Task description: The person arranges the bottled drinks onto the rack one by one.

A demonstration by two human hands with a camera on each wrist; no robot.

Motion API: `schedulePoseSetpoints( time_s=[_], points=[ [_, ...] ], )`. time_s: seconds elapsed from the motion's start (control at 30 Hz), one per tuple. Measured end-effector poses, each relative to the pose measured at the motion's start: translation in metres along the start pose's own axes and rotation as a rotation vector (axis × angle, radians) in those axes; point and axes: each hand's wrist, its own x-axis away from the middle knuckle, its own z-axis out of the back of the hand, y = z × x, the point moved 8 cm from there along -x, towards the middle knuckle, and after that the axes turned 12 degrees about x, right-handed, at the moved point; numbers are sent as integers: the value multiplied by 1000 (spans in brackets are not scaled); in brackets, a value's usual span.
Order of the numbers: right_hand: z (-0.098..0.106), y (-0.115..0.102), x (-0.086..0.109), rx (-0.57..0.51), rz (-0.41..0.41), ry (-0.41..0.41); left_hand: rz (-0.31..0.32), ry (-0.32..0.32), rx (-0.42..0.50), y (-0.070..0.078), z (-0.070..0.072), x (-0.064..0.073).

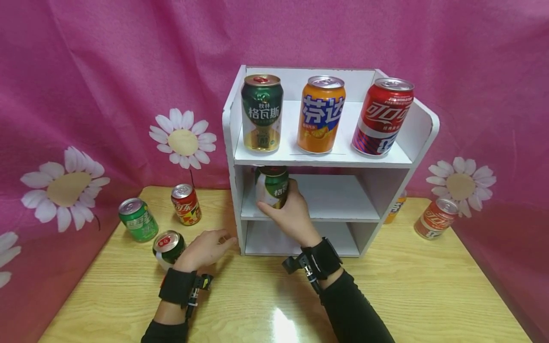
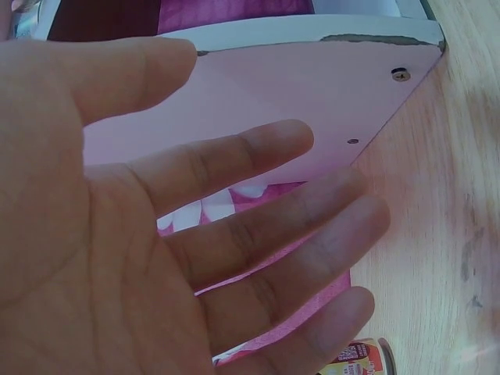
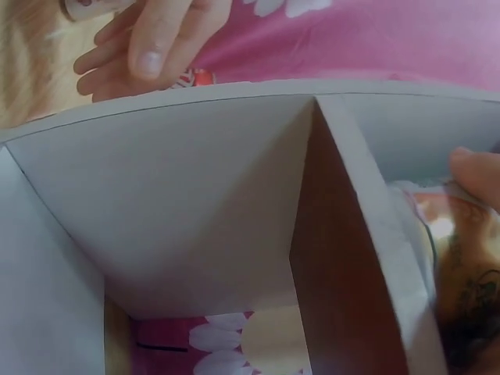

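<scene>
My right hand (image 1: 293, 212) grips a green, white and gold kvass can (image 1: 272, 186) at the left end of the white shelf's (image 1: 372, 192) middle level. In the right wrist view this can (image 3: 461, 250) shows its gold lower part, with a fingertip on its side and the shelf board's edge next to it. My left hand (image 1: 209, 248) holds nothing; its fingers are spread with the palm bare in the left wrist view, close to the shelf's left side panel (image 2: 234, 94). A second kvass can (image 1: 169, 245) stands on the table just behind the left hand, which partly covers it.
On the top shelf stand a kvass can (image 1: 262, 114), an orange soda can (image 1: 321, 115) and a red cola can (image 1: 383, 117). A green can (image 1: 138, 220) and a red can (image 1: 186, 205) stand at left. Right of the shelf are a cola can (image 1: 436, 219) and a part-hidden orange can (image 1: 395, 208).
</scene>
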Motion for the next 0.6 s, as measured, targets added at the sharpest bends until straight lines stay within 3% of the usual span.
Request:
schedulePoseSetpoints(
  time_s=[0.2, 0.43, 0.6],
  points=[
    [-1, -1, -1, 41, -20, 13, -5, 2, -2, 1, 0, 0],
    [0, 2, -5, -105, -4, -123, -7, 6, -3, 1, 1, 0],
    [-1, 6, -6, -64, -12, -170, -6, 6, 0, 2, 0, 1]
  ],
)
